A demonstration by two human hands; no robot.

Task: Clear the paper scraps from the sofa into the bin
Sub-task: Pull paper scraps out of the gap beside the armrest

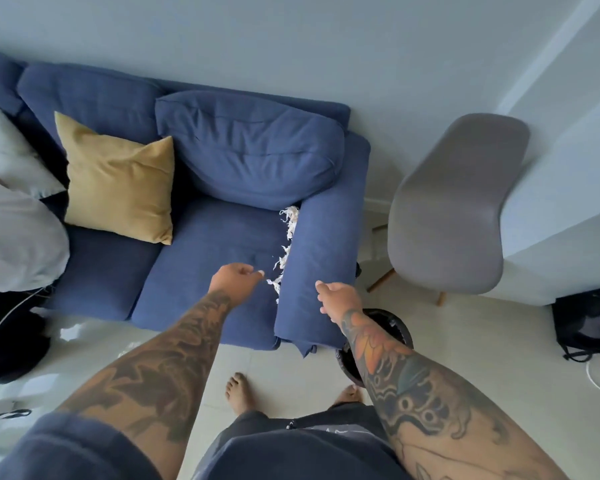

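Living room, pale wall, tiled floor. Blue sofa against wall.

Paper scraps: white shreds, strung along crease btw right seat cushion and right armrest; thickest clump at rear near back cushion, thinner trail running fwd to front end of crease. Few loose bits on seat just beside crease.

Left hand: over front of right seat cushion, fingers loosely curled, thumb and forefinger tips pointing at lowest scraps, just short of them. Nothing gripped as far as visible.

Right hand: over front part of armrest, fingers spread, palm down, empty. Contact w/ fabric: can't tell.

Bin: dark, round, on floor just right of armrest front, mostly hidden behind right forearm. Contents not visible.

Further out: mustard cushion leaning on back, left of the working seat; white cushion and grey cushion at far left. Grey shell chair w/ wood legs right of sofa. Black bag on floor at far right. Bare feet on tiles at bottom centre.
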